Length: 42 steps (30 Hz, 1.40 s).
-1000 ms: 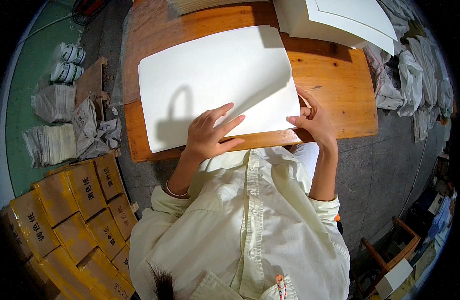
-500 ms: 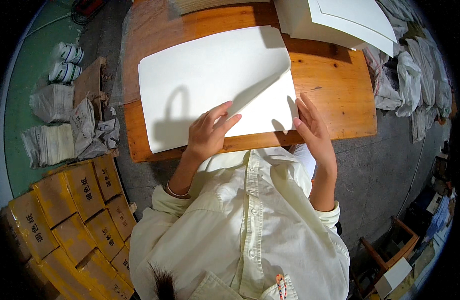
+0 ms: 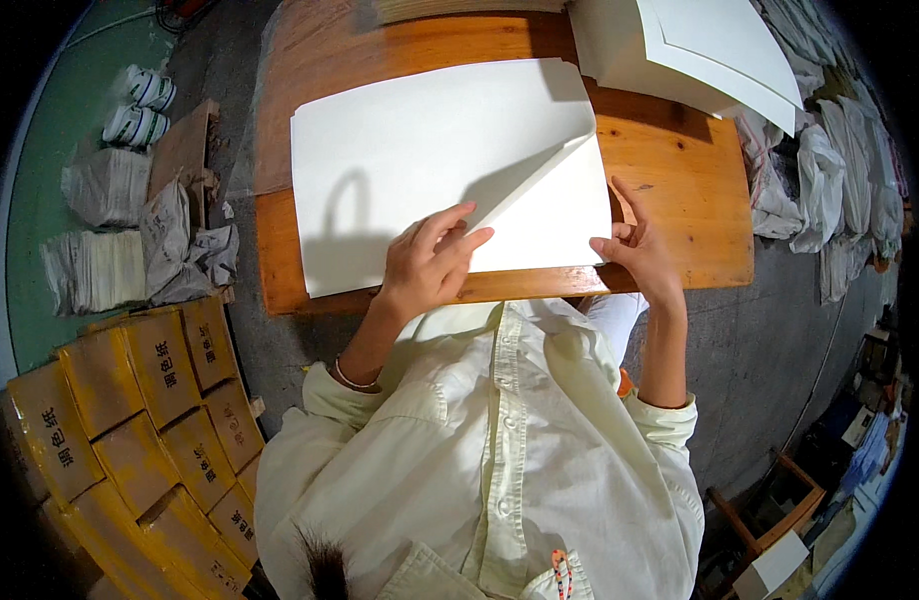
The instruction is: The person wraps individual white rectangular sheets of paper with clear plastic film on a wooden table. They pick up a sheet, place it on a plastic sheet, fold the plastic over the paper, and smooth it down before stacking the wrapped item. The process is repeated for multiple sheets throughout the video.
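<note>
A stack of large white paper sheets (image 3: 400, 130) lies on a wooden table in front of me. The top sheet's near right part is bent up and back, baring the paper (image 3: 565, 215) below. My left hand (image 3: 427, 258) is at the near edge, its thumb and fingers closed about the low end of this bent sheet; the exact grip is partly hidden. At the stack's near right corner is my right hand (image 3: 642, 255). Its thumb tip touches the paper's edge, the forefinger points away over the table, and the other fingers curl loosely, apart from the thumb.
The wooden table (image 3: 680, 190) also bears a taller pile of white sheets (image 3: 610, 50) at the far right. Taped cardboard boxes (image 3: 145, 460) stand at lower left, wrapped bundles (image 3: 95, 270) and tubs (image 3: 135, 127) beyond. Pale sacks (image 3: 820, 180) lie right, a wooden stool (image 3: 780, 515) lower right.
The view has shifted slightly. My right hand's fingers have curled in, leaving the forefinger stretched out, with the thumb at the stack's corner. The left hand keeps its place at the bent sheet.
</note>
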Each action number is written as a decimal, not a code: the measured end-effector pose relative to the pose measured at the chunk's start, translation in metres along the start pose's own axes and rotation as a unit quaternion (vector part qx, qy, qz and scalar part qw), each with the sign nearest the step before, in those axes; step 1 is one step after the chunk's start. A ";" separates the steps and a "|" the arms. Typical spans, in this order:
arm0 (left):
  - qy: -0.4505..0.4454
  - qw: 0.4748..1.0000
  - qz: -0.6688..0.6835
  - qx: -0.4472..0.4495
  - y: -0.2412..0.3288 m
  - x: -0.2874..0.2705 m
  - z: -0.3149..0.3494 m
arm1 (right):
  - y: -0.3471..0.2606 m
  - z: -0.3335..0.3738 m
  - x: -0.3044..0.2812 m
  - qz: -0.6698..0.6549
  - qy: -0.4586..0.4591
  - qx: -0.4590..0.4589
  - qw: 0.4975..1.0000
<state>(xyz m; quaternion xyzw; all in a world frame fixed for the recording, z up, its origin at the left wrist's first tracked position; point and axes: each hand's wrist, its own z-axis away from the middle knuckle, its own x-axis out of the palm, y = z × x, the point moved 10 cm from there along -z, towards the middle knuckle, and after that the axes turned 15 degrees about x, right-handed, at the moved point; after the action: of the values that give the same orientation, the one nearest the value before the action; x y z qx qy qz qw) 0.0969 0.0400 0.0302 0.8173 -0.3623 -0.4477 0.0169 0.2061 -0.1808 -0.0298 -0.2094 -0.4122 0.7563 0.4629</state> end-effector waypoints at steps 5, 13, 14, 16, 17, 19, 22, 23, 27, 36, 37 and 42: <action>-0.014 0.999 0.011 0.031 0.009 -0.004 -0.007 | 0.001 -0.007 -0.001 0.031 0.036 0.001 0.999; 0.012 0.999 -0.030 0.019 -0.001 0.001 0.005 | -0.003 -0.003 0.004 0.015 0.022 0.001 1.000; 0.026 0.999 -0.026 0.013 -0.003 0.001 0.007 | -0.006 0.001 0.005 0.011 0.011 0.006 1.000; 0.055 0.998 -0.018 0.002 -0.006 0.000 0.010 | -0.004 0.001 0.005 0.025 -0.006 0.014 1.000; 0.066 0.998 -0.006 -0.004 -0.005 -0.001 0.008 | 0.000 -0.001 0.003 0.042 -0.009 0.019 0.999; 0.088 0.996 0.019 -0.018 -0.004 -0.005 0.003 | 0.005 -0.005 0.002 0.056 -0.008 0.022 0.998; -0.028 0.996 -0.064 0.051 0.006 0.003 -0.001 | 0.006 -0.009 0.003 0.040 0.009 0.019 0.999; -0.035 0.998 -0.042 0.042 0.008 0.001 -0.005 | 0.004 -0.009 0.006 0.031 0.016 0.019 0.999; -0.034 0.999 0.003 0.016 0.010 -0.001 -0.010 | -0.003 -0.006 0.010 0.004 0.024 0.007 1.000; 0.012 0.997 -0.065 0.029 0.004 0.002 0.002 | -0.005 0.002 0.011 0.008 -0.063 0.024 0.998; -0.008 0.996 -0.075 0.036 0.004 0.005 0.002 | -0.002 -0.001 0.008 0.022 -0.052 0.025 0.998; -0.037 0.999 -0.011 0.017 0.009 0.001 -0.008 | 0.005 -0.008 0.006 0.000 -0.016 0.024 1.000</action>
<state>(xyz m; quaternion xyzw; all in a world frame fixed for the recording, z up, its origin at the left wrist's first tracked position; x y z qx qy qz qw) 0.0979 0.0305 0.0377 0.8044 -0.3612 -0.4714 -0.0159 0.2058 -0.1731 -0.0374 -0.1861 -0.4017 0.7693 0.4607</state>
